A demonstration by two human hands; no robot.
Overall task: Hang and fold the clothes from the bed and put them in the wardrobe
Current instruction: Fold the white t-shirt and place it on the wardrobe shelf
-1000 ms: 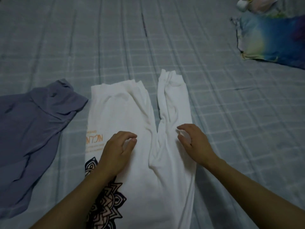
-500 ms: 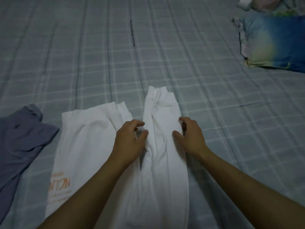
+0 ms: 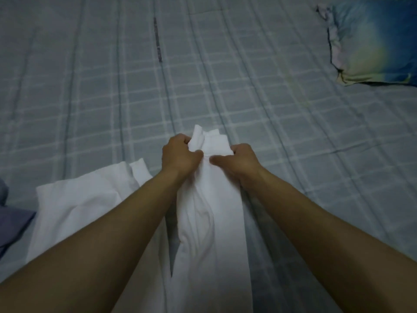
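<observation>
A white garment (image 3: 209, 222) lies on the checked bed sheet (image 3: 225, 86), with its long sleeve running away from me. My left hand (image 3: 178, 155) grips the sleeve's left edge near the cuff. My right hand (image 3: 237, 161) grips the right edge at the same height, thumb pressed onto the cloth. The cuff end bunches up between the two hands. The garment's body spreads to the lower left, partly hidden under my left forearm. A purple-grey garment (image 3: 11, 222) shows at the left edge.
A blue, yellow and white pillow (image 3: 374, 41) lies at the back right of the bed. A dark streak (image 3: 158, 39) marks the sheet at the back centre. The wardrobe is out of view.
Both hands slid up the sleeve toward the cuff and closed on it. The view has moved forward, so the printed part of the garment is out of frame.
</observation>
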